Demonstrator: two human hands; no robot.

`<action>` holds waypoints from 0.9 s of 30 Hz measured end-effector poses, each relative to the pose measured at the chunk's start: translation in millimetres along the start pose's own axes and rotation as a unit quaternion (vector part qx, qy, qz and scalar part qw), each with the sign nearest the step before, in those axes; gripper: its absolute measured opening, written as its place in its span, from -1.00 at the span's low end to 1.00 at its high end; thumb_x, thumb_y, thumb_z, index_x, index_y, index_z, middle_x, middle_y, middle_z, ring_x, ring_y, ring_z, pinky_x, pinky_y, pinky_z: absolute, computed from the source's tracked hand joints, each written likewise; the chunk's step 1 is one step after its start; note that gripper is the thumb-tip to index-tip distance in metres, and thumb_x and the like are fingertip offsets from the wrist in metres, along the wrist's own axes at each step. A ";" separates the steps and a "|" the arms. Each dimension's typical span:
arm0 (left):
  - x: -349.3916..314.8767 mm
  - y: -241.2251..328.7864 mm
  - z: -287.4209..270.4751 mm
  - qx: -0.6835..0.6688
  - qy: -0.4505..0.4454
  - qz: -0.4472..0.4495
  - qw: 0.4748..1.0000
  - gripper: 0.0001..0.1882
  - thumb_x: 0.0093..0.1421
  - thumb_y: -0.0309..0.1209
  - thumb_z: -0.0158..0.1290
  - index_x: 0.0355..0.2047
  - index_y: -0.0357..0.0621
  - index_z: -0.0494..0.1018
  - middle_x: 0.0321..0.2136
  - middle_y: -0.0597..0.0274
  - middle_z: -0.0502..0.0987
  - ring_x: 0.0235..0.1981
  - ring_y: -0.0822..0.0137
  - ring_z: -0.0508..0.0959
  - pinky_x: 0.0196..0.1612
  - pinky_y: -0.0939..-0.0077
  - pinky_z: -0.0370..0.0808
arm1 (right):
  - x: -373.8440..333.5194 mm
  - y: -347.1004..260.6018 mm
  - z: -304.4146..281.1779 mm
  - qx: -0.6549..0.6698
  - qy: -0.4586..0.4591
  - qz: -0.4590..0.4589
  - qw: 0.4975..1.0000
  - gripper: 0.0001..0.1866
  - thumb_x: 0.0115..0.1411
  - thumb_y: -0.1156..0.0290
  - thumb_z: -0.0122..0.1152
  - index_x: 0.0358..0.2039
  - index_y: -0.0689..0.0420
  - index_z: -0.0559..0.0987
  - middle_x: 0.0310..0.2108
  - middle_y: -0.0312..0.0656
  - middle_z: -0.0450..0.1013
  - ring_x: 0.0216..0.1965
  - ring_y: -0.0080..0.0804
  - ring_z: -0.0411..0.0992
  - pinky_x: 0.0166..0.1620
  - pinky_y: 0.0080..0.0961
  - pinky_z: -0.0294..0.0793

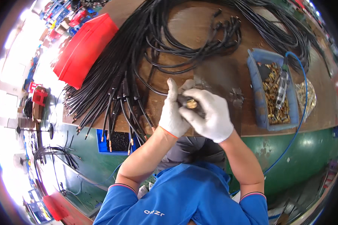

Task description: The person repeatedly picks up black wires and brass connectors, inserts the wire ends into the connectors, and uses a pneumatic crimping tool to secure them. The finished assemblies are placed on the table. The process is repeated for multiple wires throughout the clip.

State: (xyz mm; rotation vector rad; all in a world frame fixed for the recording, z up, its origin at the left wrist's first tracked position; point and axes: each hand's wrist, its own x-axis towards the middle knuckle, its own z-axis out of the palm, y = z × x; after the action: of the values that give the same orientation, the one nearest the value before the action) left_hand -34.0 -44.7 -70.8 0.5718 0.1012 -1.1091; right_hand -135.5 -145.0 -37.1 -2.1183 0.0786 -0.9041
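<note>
In white gloves, both my hands meet over the near part of the table around the end of a black cable [182, 99]. A brass fitting [192, 104] at that end points up toward me. My left hand [173, 114] is closed round the cable, its thumb raised; its other fingers are partly hidden. My right hand [211, 115] curls round the fitting's side, thumb below it and fingers above. The rest of this cable runs up and left toward a large bundle of black cables [118, 63], several with copper-coloured tips hanging over the front edge.
At right a blue bin [256, 93] holds many brass fittings [270, 90], and a hand tool [281, 90] with a blue hose [305, 90] lies on them. Beside it sits a clear bag [306, 98]. A red bin [86, 47] stands left; a blue tray [100, 144] of black parts is below the edge.
</note>
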 end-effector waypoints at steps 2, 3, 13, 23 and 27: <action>-4.4 7.2 -5.3 -0.084 -0.137 -0.053 0.986 -0.13 0.42 0.44 -0.17 0.30 -0.10 0.34 -0.10 0.17 0.62 -0.15 0.29 0.64 -0.05 0.32 0.62 | 24.3 14.0 -17.6 0.002 0.087 0.079 0.993 -0.77 0.28 0.37 0.40 -0.10 0.17 0.66 -0.29 -0.10 0.64 -0.31 -0.17 0.64 -0.14 -0.28 0.61; -15.8 1.7 -1.8 -0.037 -0.093 -0.031 0.995 -0.12 0.44 0.44 -0.22 0.31 -0.13 0.33 -0.17 0.19 0.62 -0.26 0.36 0.62 -0.22 0.44 0.57 | 37.6 23.0 -30.0 -0.006 0.135 0.177 0.975 -0.81 0.35 0.37 0.31 -0.13 0.21 0.65 -0.26 -0.13 0.64 -0.31 -0.29 0.62 -0.10 -0.31 0.59; -106.6 78.7 -35.2 0.417 0.261 0.391 0.777 -0.75 0.53 -0.38 0.01 0.03 -0.32 0.55 -0.40 0.27 0.60 -0.48 0.50 0.52 -0.39 0.57 0.47 | -9.9 3.8 15.8 0.137 -0.114 0.253 0.951 -0.72 0.37 0.38 0.34 0.01 0.25 0.70 -0.19 -0.05 0.69 -0.18 -0.37 0.67 -0.10 -0.41 0.62; -111.2 85.6 -47.4 0.538 0.206 0.406 0.709 -0.78 0.49 -0.44 0.10 0.05 -0.28 0.58 -0.29 0.17 0.66 -0.35 0.45 0.62 -0.23 0.56 0.56 | 10.9 -29.2 104.5 -0.192 -0.384 0.145 0.892 -0.60 0.37 0.05 0.19 -0.21 0.18 0.67 -0.24 0.08 0.69 -0.17 0.05 0.70 -0.09 -0.01 0.68; -85.2 96.2 -24.9 0.792 -0.006 0.459 0.404 -0.65 0.16 -0.57 0.21 -0.01 -0.21 0.63 -0.02 0.00 0.66 0.07 -0.06 0.66 0.17 0.11 0.58 | 17.8 -15.7 76.0 -0.167 -0.365 0.153 0.903 -0.67 0.37 0.13 0.15 -0.22 0.15 0.68 -0.30 0.10 0.68 -0.20 0.13 0.69 -0.10 0.05 0.67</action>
State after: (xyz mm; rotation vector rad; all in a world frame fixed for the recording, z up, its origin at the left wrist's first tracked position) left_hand 15.4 67.4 -24.9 1.9857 -1.3437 0.3181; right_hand -78.3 -90.5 -47.2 -2.5373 0.1822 0.1344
